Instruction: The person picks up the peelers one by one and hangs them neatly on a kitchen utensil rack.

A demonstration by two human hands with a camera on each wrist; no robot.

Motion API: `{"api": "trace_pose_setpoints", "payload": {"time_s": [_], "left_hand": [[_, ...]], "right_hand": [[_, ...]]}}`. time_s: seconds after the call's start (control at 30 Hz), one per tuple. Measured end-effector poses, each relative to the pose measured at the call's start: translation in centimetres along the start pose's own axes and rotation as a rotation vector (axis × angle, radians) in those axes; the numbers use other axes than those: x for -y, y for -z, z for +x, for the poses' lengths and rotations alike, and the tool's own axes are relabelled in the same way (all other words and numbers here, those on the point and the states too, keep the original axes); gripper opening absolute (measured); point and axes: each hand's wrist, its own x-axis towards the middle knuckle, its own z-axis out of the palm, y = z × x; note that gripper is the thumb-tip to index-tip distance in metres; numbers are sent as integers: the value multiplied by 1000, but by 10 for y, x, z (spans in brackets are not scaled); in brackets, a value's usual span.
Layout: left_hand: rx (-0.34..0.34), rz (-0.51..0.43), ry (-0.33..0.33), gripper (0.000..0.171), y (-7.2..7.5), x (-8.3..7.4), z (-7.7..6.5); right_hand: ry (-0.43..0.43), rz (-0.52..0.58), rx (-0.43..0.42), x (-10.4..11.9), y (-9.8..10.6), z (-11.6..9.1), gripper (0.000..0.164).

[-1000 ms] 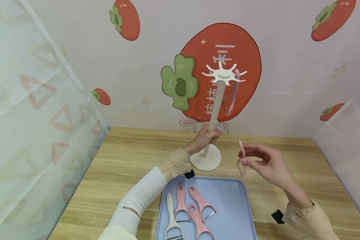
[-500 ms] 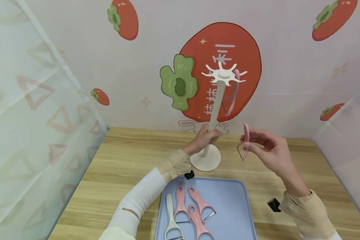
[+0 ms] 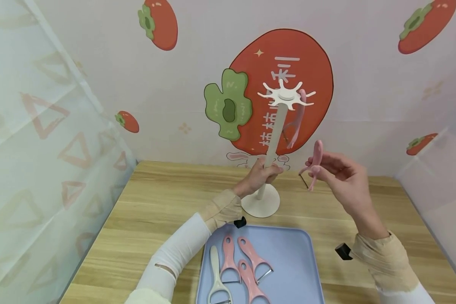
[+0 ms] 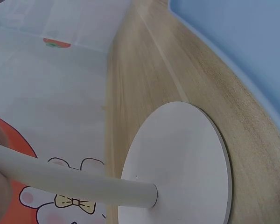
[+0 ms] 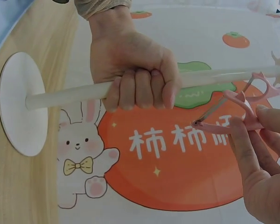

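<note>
A white stand with a round base and a ring of hooks on top stands at the back of the table. My left hand grips its pole low down, fingers curled around it in the right wrist view. From one hook on the right hangs a pink peeler. To the right of the pole, my right hand pinches another pink peeler between thumb and fingers, its handle end up and its blade toward the pole. The held peeler is well above the table, lower than the hooks.
In front, a blue tray holds several peelers: a cream one at the left and pink ones, among them one pink peeler at the top. The wooden table meets a printed back wall right behind the stand.
My right hand has risen with the pink peeler, from near table height to below the hooks, and the peeler has turned a little. My left hand keeps its place on the pole.
</note>
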Motion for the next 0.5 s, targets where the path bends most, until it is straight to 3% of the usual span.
{"api": "trace_pose_setpoints", "payload": {"time_s": [0.27,0.37,0.5], "left_hand": [[-2,-4,-4,31,0,0,1],[6,-9,-8,33,1,1,0],[13,-4,-11,36,1,1,0]], "right_hand": [[21,77,-53,2,1,17,37],[54,138,-48,1,1,23,35],[71,141,-62,0,1,29,34]]}}
